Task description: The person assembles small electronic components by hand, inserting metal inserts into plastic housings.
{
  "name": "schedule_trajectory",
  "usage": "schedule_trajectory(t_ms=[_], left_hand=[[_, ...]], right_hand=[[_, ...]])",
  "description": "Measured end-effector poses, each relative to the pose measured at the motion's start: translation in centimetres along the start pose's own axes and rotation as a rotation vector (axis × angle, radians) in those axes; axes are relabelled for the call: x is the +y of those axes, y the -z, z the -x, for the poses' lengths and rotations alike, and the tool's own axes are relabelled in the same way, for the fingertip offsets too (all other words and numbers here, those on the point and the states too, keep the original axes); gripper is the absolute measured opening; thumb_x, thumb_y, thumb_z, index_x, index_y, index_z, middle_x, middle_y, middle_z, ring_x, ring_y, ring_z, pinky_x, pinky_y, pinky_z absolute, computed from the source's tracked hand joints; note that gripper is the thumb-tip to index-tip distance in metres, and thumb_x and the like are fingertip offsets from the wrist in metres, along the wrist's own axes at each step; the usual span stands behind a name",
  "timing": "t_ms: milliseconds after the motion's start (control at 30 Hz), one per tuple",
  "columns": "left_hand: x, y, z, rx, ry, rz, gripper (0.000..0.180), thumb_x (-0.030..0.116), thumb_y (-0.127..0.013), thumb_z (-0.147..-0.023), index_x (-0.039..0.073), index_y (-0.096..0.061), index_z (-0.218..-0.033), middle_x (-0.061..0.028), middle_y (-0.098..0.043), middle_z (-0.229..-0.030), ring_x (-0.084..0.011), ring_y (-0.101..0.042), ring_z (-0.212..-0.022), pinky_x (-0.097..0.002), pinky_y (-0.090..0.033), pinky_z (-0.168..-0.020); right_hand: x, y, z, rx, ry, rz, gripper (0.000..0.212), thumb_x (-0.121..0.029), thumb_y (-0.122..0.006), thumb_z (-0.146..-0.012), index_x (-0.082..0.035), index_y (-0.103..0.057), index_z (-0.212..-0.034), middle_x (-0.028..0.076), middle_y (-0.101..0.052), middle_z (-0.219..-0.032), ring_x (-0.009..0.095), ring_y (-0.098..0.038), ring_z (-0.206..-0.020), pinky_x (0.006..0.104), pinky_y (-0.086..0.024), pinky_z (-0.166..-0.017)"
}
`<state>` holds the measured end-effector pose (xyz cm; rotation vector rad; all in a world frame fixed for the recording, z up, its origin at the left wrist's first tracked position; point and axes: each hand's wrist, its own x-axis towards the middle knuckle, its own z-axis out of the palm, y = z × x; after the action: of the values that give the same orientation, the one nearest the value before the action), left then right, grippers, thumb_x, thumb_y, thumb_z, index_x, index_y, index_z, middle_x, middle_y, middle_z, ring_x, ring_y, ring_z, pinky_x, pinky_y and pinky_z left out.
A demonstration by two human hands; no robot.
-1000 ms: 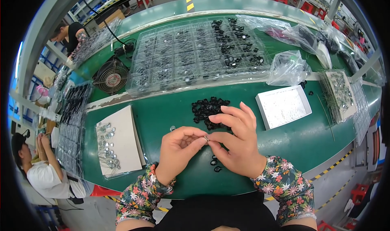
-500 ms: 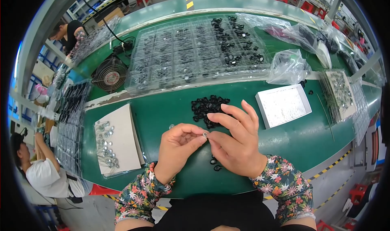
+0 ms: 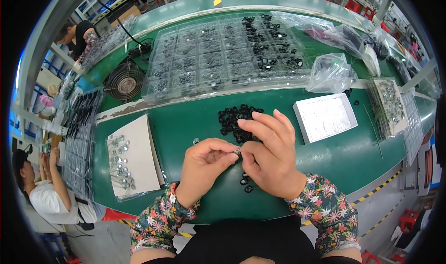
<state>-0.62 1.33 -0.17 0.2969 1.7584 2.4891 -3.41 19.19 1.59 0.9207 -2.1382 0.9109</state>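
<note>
My left hand [image 3: 210, 165] pinches a small round part [image 3: 238, 152] between thumb and forefinger. It looks dark with a pale, shiny face. My right hand [image 3: 275, 159] meets it from the right, forefinger bent against its edge and thumb drawn in below. The other right fingers are raised and spread. Whether something tiny sits between the right fingertips cannot be made out. Just beyond the hands lies a pile of black ring-like parts [image 3: 236, 121]. A few loose black parts [image 3: 248, 189] lie below my right hand, partly covered by it.
On the left stands a card with clear round pieces [image 3: 121, 171]. At right are a white box [image 3: 325, 120] of tiny pieces and another loaded card [image 3: 388, 104]. Behind are clear compartment trays [image 3: 204, 62], a black fan [image 3: 125, 82] and plastic bags [image 3: 331, 71]. Co-workers sit at left.
My fingertips have shifted slightly around the small part, and more of its shiny face shows. My left hand stays in place. The near co-worker at left has moved their hands.
</note>
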Motion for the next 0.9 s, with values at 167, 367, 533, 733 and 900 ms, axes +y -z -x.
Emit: schedule_trajectory(t_ms=[167, 367, 533, 733, 900], left_hand=[[0.2, -0.2, 0.0, 0.044, 0.100, 0.030, 0.017, -0.006, -0.064, -0.088, -0.002, -0.065, -0.104, -0.0106, -0.067, -0.102, -0.0144, -0.065, -0.091, -0.0268, -0.054, -0.082], [0.4, 0.9, -0.4, 0.108, 0.185, 0.129, 0.013, 0.003, -0.062, -0.092, -0.003, -0.066, -0.103, -0.0123, -0.069, -0.095, -0.0153, -0.066, -0.082, -0.0251, -0.052, -0.068], [1.5, 1.7, -0.9, 0.148, 0.145, 0.101, 0.014, 0.005, -0.062, -0.093, -0.003, -0.066, -0.104, -0.0120, -0.070, -0.094, -0.0144, -0.065, -0.079, -0.0248, -0.051, -0.066], [1.6, 2.0, -0.9, 0.187, 0.064, -0.048, 0.012, 0.002, -0.061, -0.092, -0.003, -0.067, -0.102, -0.0125, -0.070, -0.092, -0.0152, -0.065, -0.077, -0.0254, -0.051, -0.063], [1.2, 1.3, -0.4, 0.120, 0.094, -0.186, 0.017, 0.001, -0.062, -0.091, -0.003, -0.069, -0.106, -0.0131, -0.070, -0.092, -0.0157, -0.067, -0.079, -0.0246, -0.053, -0.065]], right_hand=[[1.0, 0.2, -0.1, 0.020, -0.138, -0.127, 0.018, 0.000, -0.068, -0.066, -0.009, -0.058, -0.078, 0.008, -0.060, -0.120, 0.032, -0.055, -0.116, 0.0493, -0.041, -0.099], [2.8, 2.4, -0.1, -0.286, -0.303, -0.353, 0.011, 0.002, -0.067, -0.069, -0.004, -0.058, -0.072, 0.009, -0.064, -0.107, 0.031, -0.058, -0.105, 0.0391, -0.048, -0.089], [2.9, 2.1, 0.3, -0.338, -0.251, -0.195, 0.008, 0.000, -0.066, -0.071, -0.003, -0.059, -0.071, 0.010, -0.064, -0.104, 0.031, -0.059, -0.101, 0.0401, -0.047, -0.086], [5.6, 4.6, -0.7, -0.120, -0.234, 0.139, 0.010, 0.001, -0.066, -0.069, -0.002, -0.057, -0.070, 0.012, -0.065, -0.102, 0.033, -0.059, -0.099, 0.0405, -0.048, -0.085], [8.1, 8.1, 1.3, -0.231, -0.336, 0.500, 0.008, -0.003, -0.065, -0.070, -0.003, -0.057, -0.068, 0.008, -0.060, -0.073, 0.030, -0.058, -0.075, 0.0427, -0.045, -0.069]])
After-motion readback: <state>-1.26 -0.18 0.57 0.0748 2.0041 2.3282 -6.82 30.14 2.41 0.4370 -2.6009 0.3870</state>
